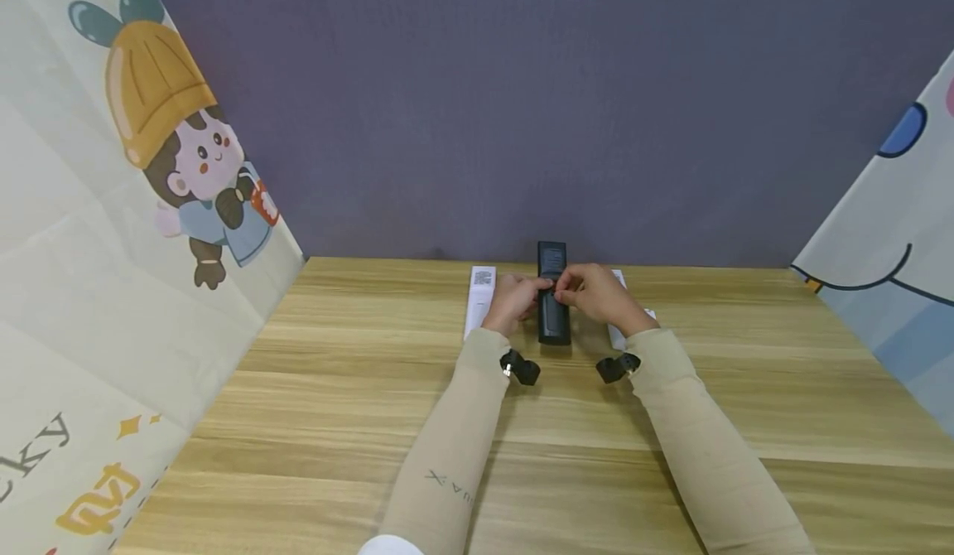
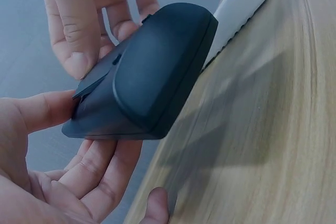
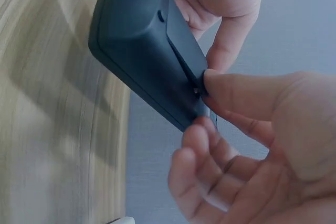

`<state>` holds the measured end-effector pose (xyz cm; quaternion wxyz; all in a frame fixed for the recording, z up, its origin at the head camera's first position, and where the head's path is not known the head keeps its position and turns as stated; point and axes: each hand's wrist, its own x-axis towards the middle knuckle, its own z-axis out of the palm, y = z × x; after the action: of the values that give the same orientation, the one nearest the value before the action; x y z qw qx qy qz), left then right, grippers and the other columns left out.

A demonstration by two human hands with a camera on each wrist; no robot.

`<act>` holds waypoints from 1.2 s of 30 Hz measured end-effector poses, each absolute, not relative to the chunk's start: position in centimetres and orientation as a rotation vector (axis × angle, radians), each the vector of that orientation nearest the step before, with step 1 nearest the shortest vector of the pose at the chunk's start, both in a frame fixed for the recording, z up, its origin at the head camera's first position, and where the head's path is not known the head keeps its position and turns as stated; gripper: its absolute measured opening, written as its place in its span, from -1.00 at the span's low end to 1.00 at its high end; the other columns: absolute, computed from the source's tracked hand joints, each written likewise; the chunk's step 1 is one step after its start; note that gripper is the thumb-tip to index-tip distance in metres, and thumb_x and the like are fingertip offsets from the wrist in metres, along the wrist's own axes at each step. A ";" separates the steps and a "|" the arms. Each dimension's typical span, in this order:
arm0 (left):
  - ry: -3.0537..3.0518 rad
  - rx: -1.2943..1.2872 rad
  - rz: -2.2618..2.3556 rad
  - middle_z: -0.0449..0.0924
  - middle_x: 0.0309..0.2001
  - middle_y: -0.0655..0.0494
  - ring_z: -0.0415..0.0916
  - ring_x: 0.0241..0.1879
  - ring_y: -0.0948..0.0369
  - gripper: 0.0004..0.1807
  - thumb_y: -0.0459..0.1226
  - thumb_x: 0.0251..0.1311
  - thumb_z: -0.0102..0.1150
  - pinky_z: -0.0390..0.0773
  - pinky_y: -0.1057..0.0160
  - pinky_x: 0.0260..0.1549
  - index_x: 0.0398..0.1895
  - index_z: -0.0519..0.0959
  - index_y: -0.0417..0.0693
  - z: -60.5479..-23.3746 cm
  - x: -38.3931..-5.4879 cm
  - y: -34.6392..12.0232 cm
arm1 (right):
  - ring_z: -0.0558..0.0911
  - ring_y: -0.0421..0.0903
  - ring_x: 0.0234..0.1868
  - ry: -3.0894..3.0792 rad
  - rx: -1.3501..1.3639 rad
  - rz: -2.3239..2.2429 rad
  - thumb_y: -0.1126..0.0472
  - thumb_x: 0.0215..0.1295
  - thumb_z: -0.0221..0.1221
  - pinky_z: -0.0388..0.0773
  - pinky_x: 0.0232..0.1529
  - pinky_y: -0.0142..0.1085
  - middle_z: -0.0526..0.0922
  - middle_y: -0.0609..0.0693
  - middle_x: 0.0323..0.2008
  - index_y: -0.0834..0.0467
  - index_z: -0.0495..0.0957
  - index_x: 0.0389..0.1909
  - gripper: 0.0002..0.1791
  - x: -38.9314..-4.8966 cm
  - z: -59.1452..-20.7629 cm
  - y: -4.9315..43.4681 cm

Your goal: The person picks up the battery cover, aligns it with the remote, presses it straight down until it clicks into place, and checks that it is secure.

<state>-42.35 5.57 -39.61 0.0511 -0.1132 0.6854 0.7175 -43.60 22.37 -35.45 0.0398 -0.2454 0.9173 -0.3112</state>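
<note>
A black remote control (image 1: 554, 323) is held above the table, its back side up. My left hand (image 1: 514, 300) grips it from the left, with the thumb on the back and the other fingers underneath. From the right, my right hand (image 1: 596, 291) pinches the edge of the battery cover (image 3: 185, 45). One end of that cover stands tilted up from the body, leaving a narrow dark gap in the right wrist view. The left thumb (image 2: 50, 109) lies right beside the raised edge. What lies inside the compartment is mostly hidden.
A white box (image 1: 480, 296) with a printed label lies left of the hands. Another white item (image 1: 617, 338) is partly covered by the right hand and wrist. The wooden table (image 1: 358, 406) ends at a dark grey wall (image 1: 477, 108) behind.
</note>
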 end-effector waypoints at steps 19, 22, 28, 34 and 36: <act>2.080 -0.377 2.216 0.58 -0.53 0.20 0.53 -0.48 0.24 -0.84 -0.17 0.26 0.35 0.34 0.25 -0.45 -0.31 0.63 -0.06 -39.6 -42.4 5.7 | 0.62 0.03 -0.09 2.718 -0.575 -1.021 0.09 0.51 0.17 0.53 -0.13 -0.18 0.67 0.09 -0.11 0.14 0.58 -0.17 -0.82 -43.8 -35.9 22.5; 2.085 -0.372 2.208 0.59 -0.53 0.20 0.56 -0.49 0.25 -0.83 -0.16 0.26 0.34 0.37 0.25 -0.45 -0.31 0.62 -0.07 -39.5 -42.4 5.7 | 0.63 0.05 -0.14 2.706 -0.558 -1.045 0.11 0.51 0.17 0.55 -0.18 -0.20 0.67 0.09 -0.14 0.16 0.58 -0.17 -0.82 -43.7 -35.9 22.4; 2.038 -0.333 2.189 0.69 -0.44 0.15 0.63 -0.46 0.28 -0.79 -0.18 0.27 0.32 0.52 0.25 -0.37 -0.15 0.67 -0.11 -39.7 -42.6 5.3 | 0.69 0.09 -0.17 2.633 -0.511 -1.142 0.18 0.53 0.13 0.68 -0.11 0.01 0.64 0.15 -0.14 0.23 0.56 -0.14 -0.82 -43.4 -35.8 22.3; 1.954 -0.271 2.163 0.80 -0.15 -0.04 0.70 -0.29 0.24 -0.55 -0.29 0.18 0.33 0.64 0.20 -0.11 0.17 0.62 -0.17 -39.6 -42.8 4.9 | 0.71 0.05 -0.20 2.632 -0.511 -1.162 0.20 0.53 0.12 0.69 -0.07 0.07 0.65 0.18 -0.14 0.25 0.57 -0.14 -0.83 -43.4 -35.9 22.3; 1.944 -0.252 2.151 0.78 -0.06 -0.08 0.70 -0.21 0.21 -0.47 -0.32 0.18 0.34 0.65 0.16 -0.01 0.25 0.56 -0.19 -39.5 -42.7 4.8 | 0.71 0.05 -0.21 2.634 -0.510 -1.163 0.20 0.53 0.12 0.69 -0.07 0.07 0.65 0.17 -0.15 0.24 0.57 -0.15 -0.83 -43.4 -35.9 22.4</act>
<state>-42.75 4.76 -39.47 0.1156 -0.0861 0.6635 0.7342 -43.43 22.35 -35.91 0.1084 -0.1734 0.8955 -0.3953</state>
